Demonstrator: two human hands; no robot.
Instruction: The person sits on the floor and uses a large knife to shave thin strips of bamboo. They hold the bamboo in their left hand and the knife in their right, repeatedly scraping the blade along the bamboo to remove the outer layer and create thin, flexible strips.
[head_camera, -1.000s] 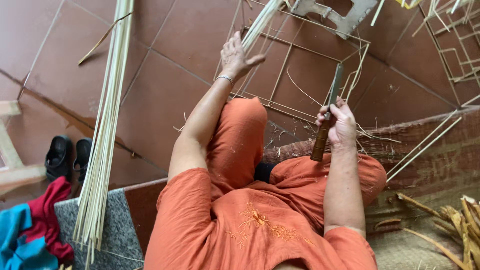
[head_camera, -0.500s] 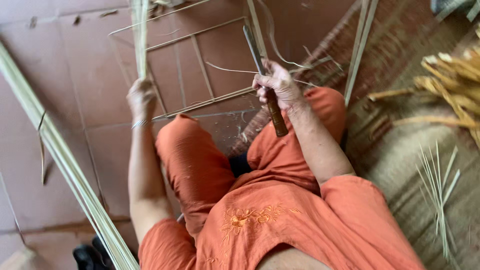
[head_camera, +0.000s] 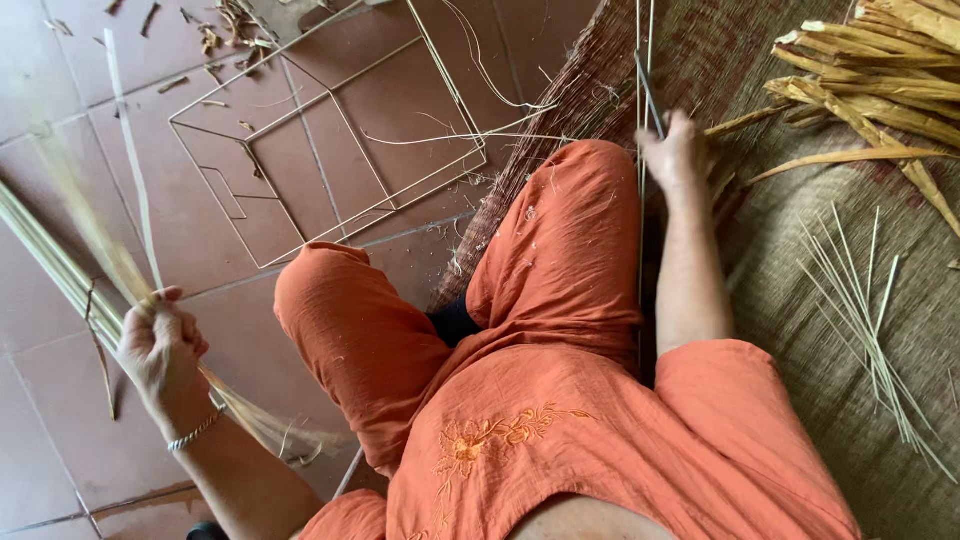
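I sit on the floor in orange clothes with my knees bent. My left hand (head_camera: 160, 345) is closed around a blurred bunch of thin pale bamboo strips (head_camera: 100, 250) at the left, next to a long bundle of bamboo slats (head_camera: 45, 265) lying on the tiles. My right hand (head_camera: 672, 150) rests beyond my right knee and grips a dark knife (head_camera: 650, 95) whose blade points away from me, alongside thin upright slivers (head_camera: 640, 60).
A flat frame of thin sticks (head_camera: 330, 150) lies on the red tiles ahead. A woven mat (head_camera: 800, 270) lies under my right side, with a heap of split bamboo pieces (head_camera: 880, 80) and several thin slivers (head_camera: 860, 300) on it. Shavings litter the top left.
The view has swung right. My left hand has dropped from raised ahead to low at my left side, holding strips. My right hand with the knife has moved down toward the mat.
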